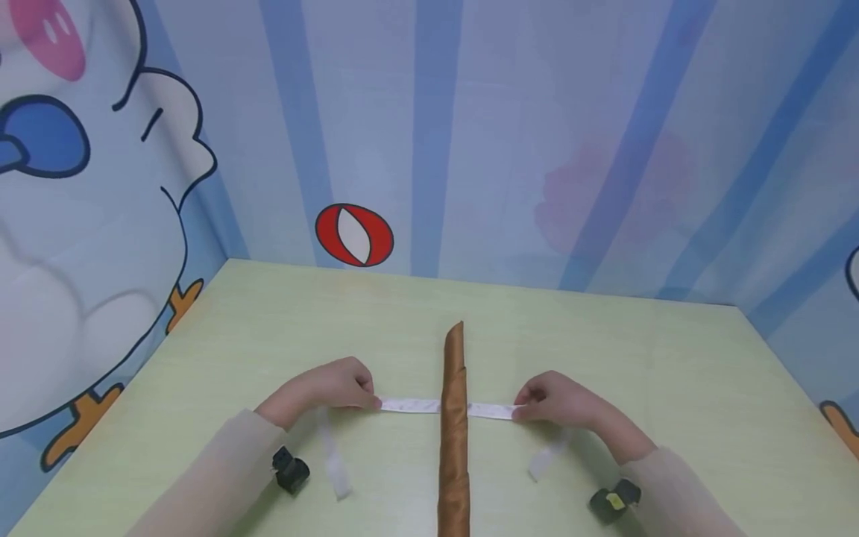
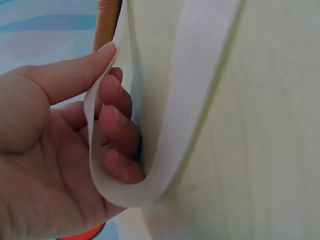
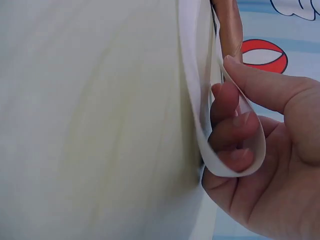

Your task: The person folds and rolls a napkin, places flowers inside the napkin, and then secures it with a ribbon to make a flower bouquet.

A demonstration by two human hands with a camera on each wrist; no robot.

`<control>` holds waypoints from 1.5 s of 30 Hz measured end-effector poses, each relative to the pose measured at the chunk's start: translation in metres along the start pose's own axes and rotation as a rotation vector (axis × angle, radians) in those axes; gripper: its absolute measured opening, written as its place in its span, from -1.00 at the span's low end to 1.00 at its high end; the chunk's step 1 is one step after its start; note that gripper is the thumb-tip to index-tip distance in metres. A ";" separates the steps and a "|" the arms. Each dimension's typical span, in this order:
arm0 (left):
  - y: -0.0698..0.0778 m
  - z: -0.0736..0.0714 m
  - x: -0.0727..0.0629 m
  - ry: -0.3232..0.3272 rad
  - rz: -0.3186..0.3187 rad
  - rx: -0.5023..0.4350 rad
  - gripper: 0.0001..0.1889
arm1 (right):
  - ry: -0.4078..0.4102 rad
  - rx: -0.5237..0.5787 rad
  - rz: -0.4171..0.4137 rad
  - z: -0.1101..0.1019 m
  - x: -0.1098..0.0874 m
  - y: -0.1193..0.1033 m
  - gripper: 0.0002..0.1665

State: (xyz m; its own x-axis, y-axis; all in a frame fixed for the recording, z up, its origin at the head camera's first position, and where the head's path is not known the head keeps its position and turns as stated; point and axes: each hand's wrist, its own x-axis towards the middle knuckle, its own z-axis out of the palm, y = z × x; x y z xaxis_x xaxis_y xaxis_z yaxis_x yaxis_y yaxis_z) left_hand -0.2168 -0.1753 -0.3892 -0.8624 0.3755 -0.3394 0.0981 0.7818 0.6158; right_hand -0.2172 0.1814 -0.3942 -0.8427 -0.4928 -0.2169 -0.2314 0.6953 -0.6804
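A long roll of shiny brown cloth [image 1: 454,440] lies lengthwise on the table, its pointed end toward the wall. A white ribbon [image 1: 411,406] runs crosswise under it and shows on both sides. My left hand [image 1: 338,384] pinches the ribbon between thumb and fingers left of the roll. On the other side my right hand [image 1: 553,399] pinches it the same way. In the left wrist view the ribbon's loose part [image 2: 190,90] loops below the fingers and trails over the table. A similar loop of ribbon [image 3: 235,170] hangs under the right fingers in the right wrist view.
The pale green table [image 1: 282,313] ends at a blue striped backdrop [image 1: 496,149] with cartoon prints behind and at both sides. Small black devices [image 1: 291,471] sit at both wrists, beside the light sleeves [image 1: 208,477].
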 end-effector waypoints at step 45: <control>0.031 -0.058 -0.033 -0.021 0.109 -0.211 -0.67 | -0.053 0.107 -0.049 -0.050 -0.021 -0.030 -0.63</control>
State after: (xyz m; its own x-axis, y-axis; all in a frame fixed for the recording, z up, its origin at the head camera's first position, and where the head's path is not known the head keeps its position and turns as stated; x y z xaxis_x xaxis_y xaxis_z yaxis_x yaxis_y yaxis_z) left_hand -0.2139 -0.1927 -0.3181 -0.8414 0.4645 -0.2762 0.0826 0.6155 0.7838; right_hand -0.2172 0.1974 -0.3341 -0.8044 -0.5533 -0.2162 -0.2160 0.6115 -0.7612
